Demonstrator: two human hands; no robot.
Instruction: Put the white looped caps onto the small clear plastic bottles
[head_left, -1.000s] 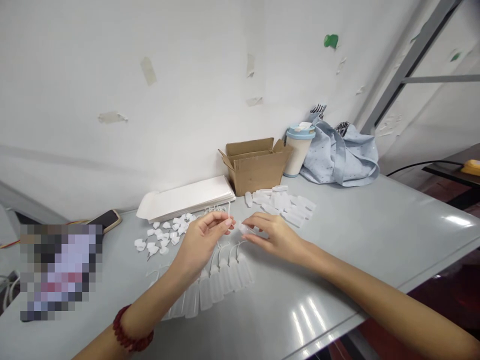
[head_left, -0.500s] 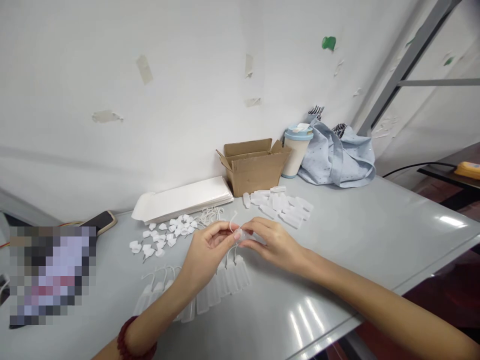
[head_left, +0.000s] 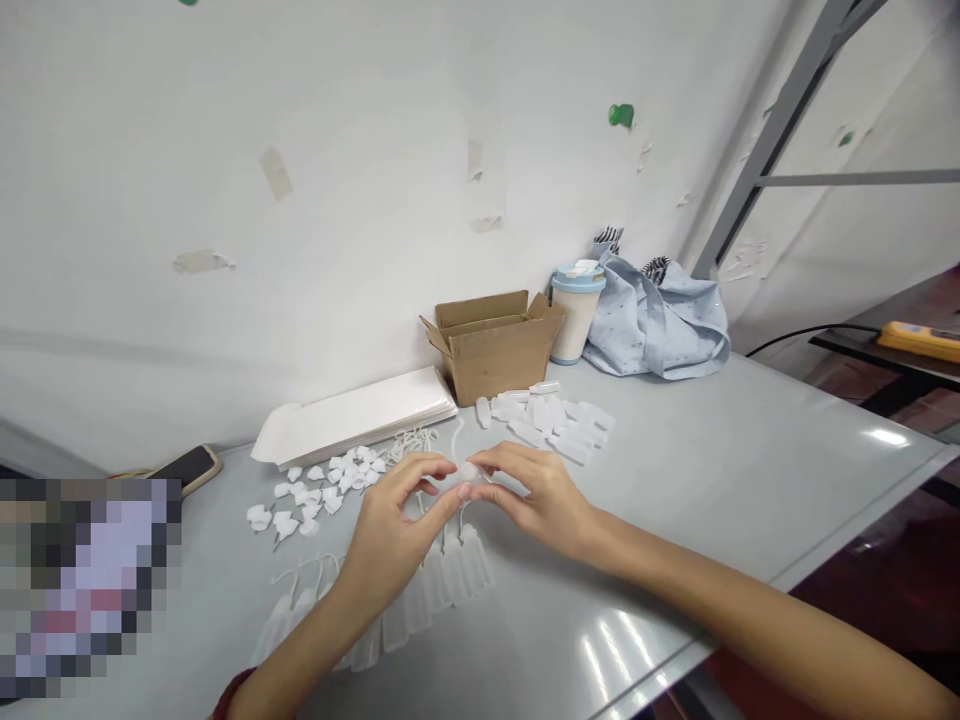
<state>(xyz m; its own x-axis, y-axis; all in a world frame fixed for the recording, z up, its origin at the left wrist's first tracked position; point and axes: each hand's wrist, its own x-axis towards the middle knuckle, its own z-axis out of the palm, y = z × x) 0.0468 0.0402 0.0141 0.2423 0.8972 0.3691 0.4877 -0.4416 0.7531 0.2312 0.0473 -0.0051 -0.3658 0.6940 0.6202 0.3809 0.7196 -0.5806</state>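
Observation:
Over the middle of the table, my right hand (head_left: pixel 536 497) pinches a small translucent plastic bottle (head_left: pixel 471 471) between thumb and fingers. My left hand (head_left: pixel 409 508) meets it from the other side, its thumb against the bottle and its index fingertip close to the top end. A thin white cord (head_left: pixel 457 436) stands up by that end. Most of the bottle is hidden by my fingers. Under my left forearm lies a row of translucent bottles (head_left: pixel 439 580) with white cords at their tops, partly covered by the arm.
Small white caps (head_left: pixel 341 478) and white cords (head_left: pixel 411 441) lie left of my hands. Loose bottles (head_left: pixel 551 412) are scattered before an open cardboard box (head_left: pixel 495 362). Behind are a white stack (head_left: pixel 367 410), a cup (head_left: pixel 576 315), a blue bag (head_left: pixel 675 330) and a phone (head_left: pixel 187 468).
The fingers of my left hand have spread slightly and the index fingertip has drawn back from the bottle's top. My right hand keeps its pinch. The whole view has shifted a little.

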